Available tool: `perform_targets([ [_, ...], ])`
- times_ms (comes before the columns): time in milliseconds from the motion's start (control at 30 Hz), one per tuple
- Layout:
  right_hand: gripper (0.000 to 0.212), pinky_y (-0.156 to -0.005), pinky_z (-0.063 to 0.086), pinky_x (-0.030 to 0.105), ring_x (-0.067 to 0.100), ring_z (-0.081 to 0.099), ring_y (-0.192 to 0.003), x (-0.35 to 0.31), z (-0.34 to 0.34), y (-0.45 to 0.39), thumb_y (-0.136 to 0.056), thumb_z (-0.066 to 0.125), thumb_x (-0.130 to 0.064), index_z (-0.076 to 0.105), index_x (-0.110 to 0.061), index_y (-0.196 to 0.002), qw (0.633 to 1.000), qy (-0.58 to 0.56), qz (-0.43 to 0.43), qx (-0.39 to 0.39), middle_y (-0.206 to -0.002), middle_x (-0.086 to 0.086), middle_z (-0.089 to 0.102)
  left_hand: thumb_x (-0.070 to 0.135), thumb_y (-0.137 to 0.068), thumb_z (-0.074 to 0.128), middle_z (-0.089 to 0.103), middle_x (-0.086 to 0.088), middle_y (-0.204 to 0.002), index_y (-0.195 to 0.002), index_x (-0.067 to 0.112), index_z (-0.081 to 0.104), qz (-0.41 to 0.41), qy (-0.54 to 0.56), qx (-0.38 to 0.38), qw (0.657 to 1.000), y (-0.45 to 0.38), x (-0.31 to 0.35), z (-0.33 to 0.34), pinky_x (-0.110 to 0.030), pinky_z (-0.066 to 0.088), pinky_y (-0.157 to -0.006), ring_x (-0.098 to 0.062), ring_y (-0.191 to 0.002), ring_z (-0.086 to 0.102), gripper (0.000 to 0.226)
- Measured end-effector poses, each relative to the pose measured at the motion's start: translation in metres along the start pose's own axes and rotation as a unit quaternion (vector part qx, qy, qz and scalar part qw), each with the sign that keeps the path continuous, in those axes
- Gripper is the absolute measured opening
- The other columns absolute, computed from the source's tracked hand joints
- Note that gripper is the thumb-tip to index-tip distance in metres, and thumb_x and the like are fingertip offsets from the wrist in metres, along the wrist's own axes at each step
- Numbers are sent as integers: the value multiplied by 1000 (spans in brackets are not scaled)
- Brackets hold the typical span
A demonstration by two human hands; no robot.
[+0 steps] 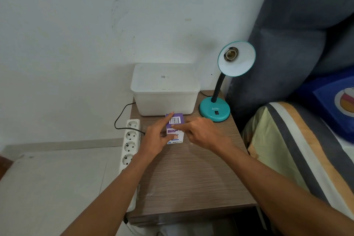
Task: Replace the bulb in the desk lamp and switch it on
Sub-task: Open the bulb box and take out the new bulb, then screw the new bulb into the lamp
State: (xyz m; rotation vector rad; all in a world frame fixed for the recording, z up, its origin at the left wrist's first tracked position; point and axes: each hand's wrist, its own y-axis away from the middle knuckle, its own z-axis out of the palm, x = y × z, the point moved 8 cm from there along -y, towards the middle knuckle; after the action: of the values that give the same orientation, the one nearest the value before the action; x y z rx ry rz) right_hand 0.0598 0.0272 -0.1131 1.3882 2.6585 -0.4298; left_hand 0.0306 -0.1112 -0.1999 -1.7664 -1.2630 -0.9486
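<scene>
Left hand [157, 138] grips the bulb box [175, 128]; right hand [201, 132] touches it, forefinger extended

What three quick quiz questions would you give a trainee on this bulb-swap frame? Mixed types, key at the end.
1. True or false: the socket inside the lamp shade already holds a bulb.
2. Which thing do both hands touch? A) plastic tub B) bulb box C) power strip
3. Fill in: the black switch sits on the lamp's teal ____.

Key
1. False: the socket is empty.
2. B: the left hand grips the box, and the right hand rests its index finger on top.
3. base
</scene>
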Motion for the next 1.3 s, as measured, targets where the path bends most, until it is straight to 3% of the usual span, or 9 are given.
perform_targets([
  [100, 46, -63, 45, 13, 3, 59, -80, 18, 7, 6, -96, 57, -21, 51, -27, -141, 984, -146, 101, 5, -113, 1, 71, 6, -80, 84, 64, -4, -134, -155, 36, 37, -11, 16, 7, 1000, 1, -2, 1, -37, 63, -89, -10, -113, 69, 93],
  [200, 39, -79, 53, 29, 15, 59, -109, 36, 17, 17, -99, 48, -15, 38, -30, -133, 916, -334, 222, 30, -123, 2, 57, 8, -80, 85, 63, -5, -135, -156, 35, 36, -12, 17, 10, 1000, 2, -4, -1, -38, 63, -90, -12, -117, 67, 95],
  [367, 41, -79, 56, 34, 14, 63, -100, 52, 29, 24, -98, 60, -16, 37, -30, -128, 829, -446, 331, 67, -117, 4, 56, 7, -79, 86, 63, -7, -134, -154, 34, 41, -7, 16, 21, 1000, 0, -5, -2, -33, 63, -87, -16, -117, 67, 92],
  [600, 29, -81, 59, 35, 18, 71, -92, 79, 13, 39, -82, 80, -27, 69, -18, -107, 703, -528, 431, 205, -105, 2, 74, 3, -79, 86, 55, -5, -126, -149, 25, 50, 14, 25, 64, 998, -13, 3, -15, -9, 54, -83, -10, -117, 60, 82],
  [767, 16, -57, 57, 28, 20, 69, -80, 82, 4, 42, -87, 73, -13, 69, -14, -103, 573, -653, 418, 266, -102, 9, 75, 1, -80, 85, 63, -1, -134, -148, 28, 52, 13, 21, 75, 997, -26, 2, -14, -30, 60, -94, -14, -121, 65, 80],
  [867, 16, -63, 60, 37, 22, 65, -66, 83, 5, 41, -91, 70, -13, 65, -14, -106, 516, -699, 414, 271, -95, 15, 73, 1, -81, 84, 63, 0, -136, -147, 35, 52, 6, 18, 88, 996, -31, -5, -12, -38, 61, -94, -13, -120, 66, 81],
  [1067, 20, -63, 58, 35, 22, 63, -64, 86, 18, 49, -88, 55, -12, 55, -11, -108, 450, -718, 480, 229, -95, 21, 71, 0, -81, 82, 58, -4, -125, -147, 23, 54, 6, -30, 130, 991, -34, -8, -11, -18, 54, -96, -13, -112, 64, 76],
  [1167, 35, -66, 57, 37, 23, 64, -67, 89, 20, 50, -86, 54, -10, 51, -9, -121, 447, -720, 479, 229, -101, 22, 70, 1, -83, 81, 60, -5, -122, -148, 25, 53, 3, -32, 128, 991, -34, -10, -9, -25, 56, -97, -14, -110, 65, 75],
  [1300, 22, -77, 59, 44, 26, 67, -77, 89, 14, 49, -91, 60, -10, 58, -12, -112, 466, -720, 452, 245, -107, 18, 71, 7, -83, 83, 66, -5, -123, -147, 32, 53, -6, -52, 128, 990, -35, -15, -10, -40, 60, -95, -16, -107, 69, 75],
])
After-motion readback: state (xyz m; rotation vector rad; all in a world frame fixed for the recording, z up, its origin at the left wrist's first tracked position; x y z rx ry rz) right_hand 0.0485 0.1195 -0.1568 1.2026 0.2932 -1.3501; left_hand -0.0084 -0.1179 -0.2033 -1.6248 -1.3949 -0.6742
